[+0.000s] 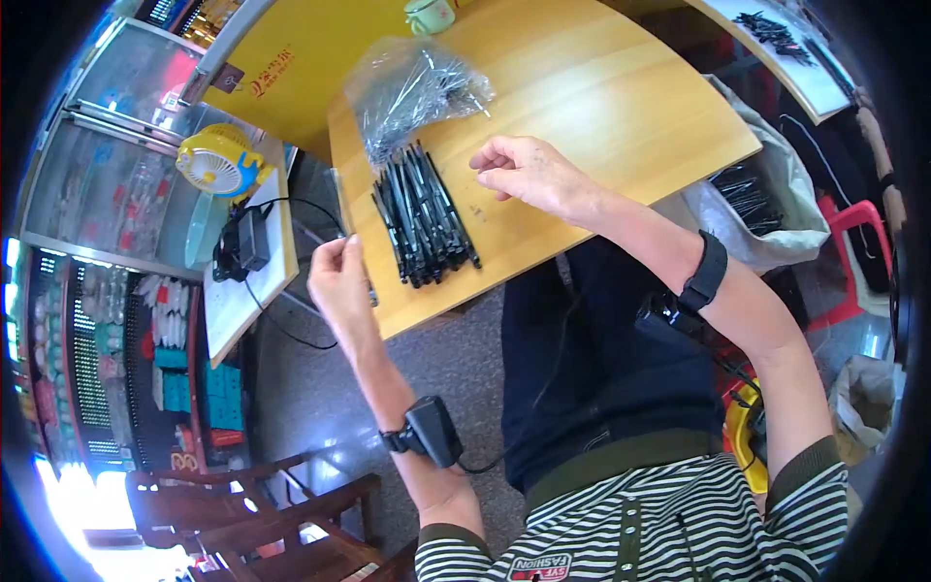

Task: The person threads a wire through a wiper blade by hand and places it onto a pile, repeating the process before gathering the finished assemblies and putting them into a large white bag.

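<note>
A bundle of slim black pen-like sticks (423, 218) lies side by side on the wooden table (582, 78), near its front left corner. Just left of the bundle, at the table's edge, is my left hand (339, 286). Its thumb and forefinger are pressed together, and whatever lies between them is too small to make out. My right hand (538, 177) hovers over the table to the right of the bundle. Its fingers are loosely curled, thumb and forefinger apart, with nothing seen in them. Behind the bundle, touching its far end, lies a clear plastic bag (412, 92) with dark pieces inside.
A green cup (429, 16) stands at the table's far edge. To the left, a side table (276, 291) holds a yellow fan (215, 160) and a black adapter. On the right are a white sack (776, 247) of black sticks and a red stool (858, 218).
</note>
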